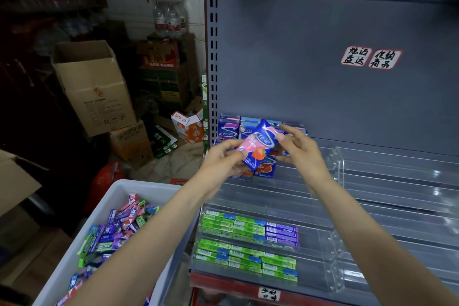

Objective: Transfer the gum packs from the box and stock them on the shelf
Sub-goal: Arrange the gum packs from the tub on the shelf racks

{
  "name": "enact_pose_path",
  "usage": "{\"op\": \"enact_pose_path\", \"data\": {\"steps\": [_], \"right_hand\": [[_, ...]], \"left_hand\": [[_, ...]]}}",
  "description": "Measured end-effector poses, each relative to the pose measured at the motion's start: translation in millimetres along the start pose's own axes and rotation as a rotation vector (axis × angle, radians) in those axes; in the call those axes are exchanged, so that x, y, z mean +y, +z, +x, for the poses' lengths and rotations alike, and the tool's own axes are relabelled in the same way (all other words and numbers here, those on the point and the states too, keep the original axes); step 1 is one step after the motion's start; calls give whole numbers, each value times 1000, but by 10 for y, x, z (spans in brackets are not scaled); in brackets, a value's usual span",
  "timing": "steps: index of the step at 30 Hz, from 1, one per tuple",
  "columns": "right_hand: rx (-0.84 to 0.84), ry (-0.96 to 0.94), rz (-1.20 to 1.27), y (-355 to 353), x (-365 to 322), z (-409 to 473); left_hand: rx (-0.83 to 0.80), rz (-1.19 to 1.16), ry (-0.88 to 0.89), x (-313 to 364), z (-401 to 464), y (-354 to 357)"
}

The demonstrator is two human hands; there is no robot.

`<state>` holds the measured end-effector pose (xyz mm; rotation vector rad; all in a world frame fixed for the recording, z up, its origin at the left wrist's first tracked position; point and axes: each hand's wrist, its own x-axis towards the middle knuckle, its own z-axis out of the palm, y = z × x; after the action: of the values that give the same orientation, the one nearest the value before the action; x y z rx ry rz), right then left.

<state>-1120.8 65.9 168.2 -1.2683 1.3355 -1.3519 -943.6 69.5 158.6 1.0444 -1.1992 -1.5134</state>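
both hands (223,156) (298,149) hold a gum pack (258,146) over the shelf (372,206).

The gum pack (257,147) I hold is glossy foil. The shelf trays (372,181) are clear plastic. The back panel (298,69) is matt metal.
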Motion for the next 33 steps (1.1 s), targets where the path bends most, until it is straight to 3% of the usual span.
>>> {"op": "enact_pose_path", "data": {"steps": [4, 8, 11, 14, 19, 33], "right_hand": [[-19, -5, 70, -95, -60, -20], [70, -91, -122, -215, 31, 43], [86, -203, -492, -222, 152, 60], [67, -271, -615, -114, 251, 49], [71, -324, -851, 64, 441, 9], [98, -351, -942, 173, 406, -76]], "left_hand": [[-82, 265, 77, -2, 42, 132], [94, 1160, 417, -14, 121, -35], [53, 1558, 463, -51, 198, -138], [-1, 1641, 422, -107, 259, -168], [42, 1624, 413, -162, 280, -155], [146, 1557, 482, -217, 233, -85]]}}
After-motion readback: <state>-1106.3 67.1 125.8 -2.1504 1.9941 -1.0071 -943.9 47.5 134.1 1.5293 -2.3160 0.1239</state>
